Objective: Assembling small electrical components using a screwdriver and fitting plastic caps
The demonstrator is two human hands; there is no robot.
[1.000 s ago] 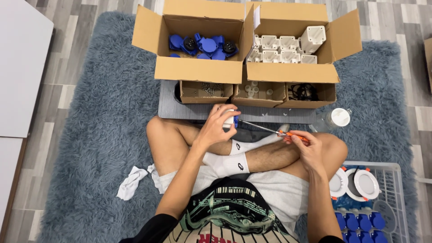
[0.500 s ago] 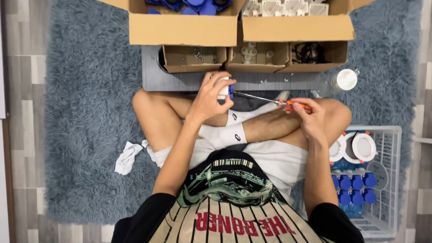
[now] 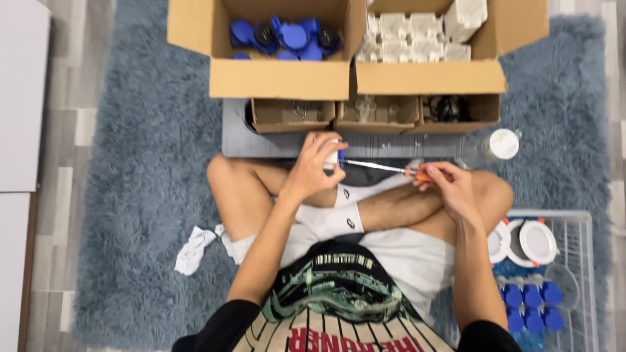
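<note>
Grey shag rug (image 3: 130, 163), seated cross-legged: left hand (image 3: 314, 166) fingers clamped on small white-and-blue part (image 3: 334, 158) above the knees; right hand (image 3: 450, 186) fingers pinching orange-handled screwdriver (image 3: 385, 168), tip at the part; cardboard boxes (image 3: 280, 78) beyond.

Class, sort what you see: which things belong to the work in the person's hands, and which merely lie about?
In use: left hand holding small white part; right hand holding screwdriver.

Lying about: white cloth, rug, white cap.
</note>
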